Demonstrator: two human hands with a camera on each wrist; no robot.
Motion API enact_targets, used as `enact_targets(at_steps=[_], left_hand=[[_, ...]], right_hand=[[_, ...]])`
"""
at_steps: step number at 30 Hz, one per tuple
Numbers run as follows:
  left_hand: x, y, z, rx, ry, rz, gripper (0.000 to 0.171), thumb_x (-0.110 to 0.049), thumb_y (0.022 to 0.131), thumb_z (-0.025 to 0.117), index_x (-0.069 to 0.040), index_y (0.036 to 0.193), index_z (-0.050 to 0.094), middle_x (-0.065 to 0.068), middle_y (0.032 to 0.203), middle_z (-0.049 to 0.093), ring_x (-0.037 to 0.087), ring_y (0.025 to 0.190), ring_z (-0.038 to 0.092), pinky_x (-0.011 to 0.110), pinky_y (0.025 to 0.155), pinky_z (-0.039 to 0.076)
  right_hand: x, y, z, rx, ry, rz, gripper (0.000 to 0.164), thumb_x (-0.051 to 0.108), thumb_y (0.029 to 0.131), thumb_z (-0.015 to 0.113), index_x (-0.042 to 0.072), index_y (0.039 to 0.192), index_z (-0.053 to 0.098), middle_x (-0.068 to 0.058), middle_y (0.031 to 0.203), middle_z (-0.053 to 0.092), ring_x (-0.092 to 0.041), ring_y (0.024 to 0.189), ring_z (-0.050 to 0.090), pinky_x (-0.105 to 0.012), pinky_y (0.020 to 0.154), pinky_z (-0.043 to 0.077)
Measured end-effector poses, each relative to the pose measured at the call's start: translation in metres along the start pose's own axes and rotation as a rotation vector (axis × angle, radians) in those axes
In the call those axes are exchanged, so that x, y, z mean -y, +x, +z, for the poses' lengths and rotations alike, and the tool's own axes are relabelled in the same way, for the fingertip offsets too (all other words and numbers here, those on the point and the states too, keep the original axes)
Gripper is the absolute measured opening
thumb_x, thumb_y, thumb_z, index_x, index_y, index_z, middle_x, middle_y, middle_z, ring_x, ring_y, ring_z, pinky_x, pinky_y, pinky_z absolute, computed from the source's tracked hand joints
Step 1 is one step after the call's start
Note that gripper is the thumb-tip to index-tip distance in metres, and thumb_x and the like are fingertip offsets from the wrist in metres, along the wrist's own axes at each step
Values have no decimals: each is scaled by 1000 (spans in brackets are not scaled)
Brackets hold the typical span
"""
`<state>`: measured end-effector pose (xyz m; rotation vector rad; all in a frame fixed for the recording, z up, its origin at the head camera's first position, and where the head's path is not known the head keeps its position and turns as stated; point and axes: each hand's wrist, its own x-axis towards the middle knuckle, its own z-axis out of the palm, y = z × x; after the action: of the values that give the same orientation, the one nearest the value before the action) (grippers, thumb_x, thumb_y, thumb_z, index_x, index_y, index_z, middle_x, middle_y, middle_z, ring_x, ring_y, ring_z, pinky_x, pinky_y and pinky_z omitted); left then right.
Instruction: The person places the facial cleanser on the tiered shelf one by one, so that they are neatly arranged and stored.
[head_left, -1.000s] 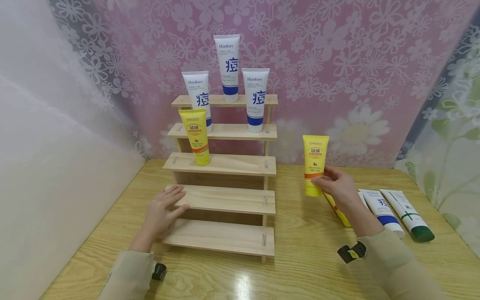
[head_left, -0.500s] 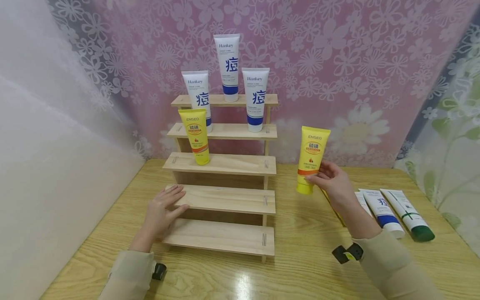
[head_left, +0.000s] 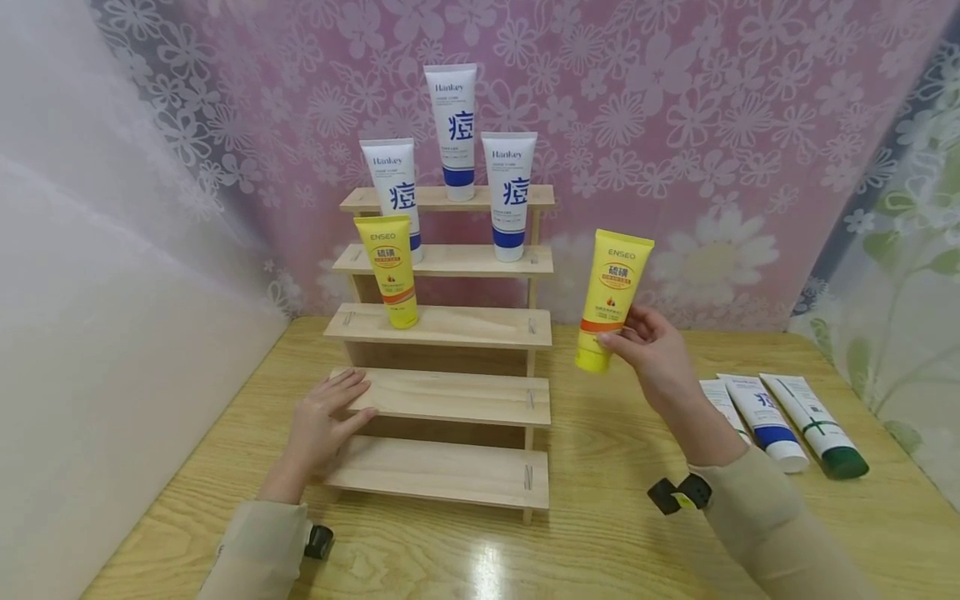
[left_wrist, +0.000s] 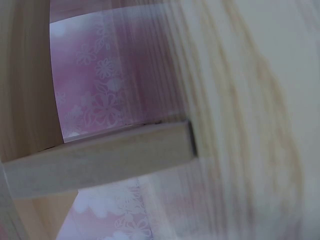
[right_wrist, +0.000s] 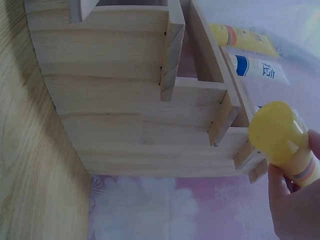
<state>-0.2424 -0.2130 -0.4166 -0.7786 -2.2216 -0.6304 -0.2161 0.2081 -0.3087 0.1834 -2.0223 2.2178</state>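
Note:
My right hand (head_left: 660,358) pinches a yellow ENSEO tube (head_left: 615,292) near its cap end, held up right of the wooden tiered stand (head_left: 442,396). The tube tilts a little, cap down. In the right wrist view its yellow cap (right_wrist: 272,129) faces the camera beside the stand's stepped side. My left hand (head_left: 326,421) rests with its fingers on the left end of the stand's second tier from the bottom. A second yellow tube (head_left: 390,275) stands at the left of the middle tier. White Hankey tubes stand on the two tiers above, one (head_left: 452,133) on the top.
On the table (head_left: 600,533) at right lie a white-and-blue tube (head_left: 765,421), a white tube with a green cap (head_left: 817,425) and another white tube (head_left: 723,404), partly behind my right arm. A pink flowered backdrop (head_left: 675,150) rises behind the stand; a white wall borders the left.
My right hand has raised the yellow tube and moved it left toward the stand, tilting it slightly. My left hand has stayed on the stand.

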Motion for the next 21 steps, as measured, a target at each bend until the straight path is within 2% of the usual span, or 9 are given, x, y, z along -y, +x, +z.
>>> enact_targets(at_steps=[9, 15, 21], left_hand=[[-1, 1, 0, -8, -8, 14, 53, -46, 77, 63, 2, 100, 66, 15, 109, 60, 31, 104, 54, 53, 89, 37], [-1, 1, 0, -5, -7, 15, 53, -46, 77, 62, 2, 99, 66, 15, 109, 60, 32, 104, 54, 52, 90, 36], [0, 0, 0, 2, -9, 11, 51, -44, 76, 64, 1, 100, 66, 15, 110, 60, 31, 105, 53, 52, 90, 36]], right_hand=[[9, 9, 15, 7, 30, -69, 61, 4, 77, 68, -3, 127, 35, -6, 113, 48, -15, 100, 52, -19, 79, 46], [13, 16, 30, 26, 0, -138, 55, 1, 78, 65, -1, 125, 36, -8, 115, 47, -18, 103, 50, -21, 82, 46], [14, 26, 48, 25, -23, -154, 56, -2, 78, 65, -2, 125, 36, -11, 119, 46, -21, 106, 50, -26, 84, 46]])
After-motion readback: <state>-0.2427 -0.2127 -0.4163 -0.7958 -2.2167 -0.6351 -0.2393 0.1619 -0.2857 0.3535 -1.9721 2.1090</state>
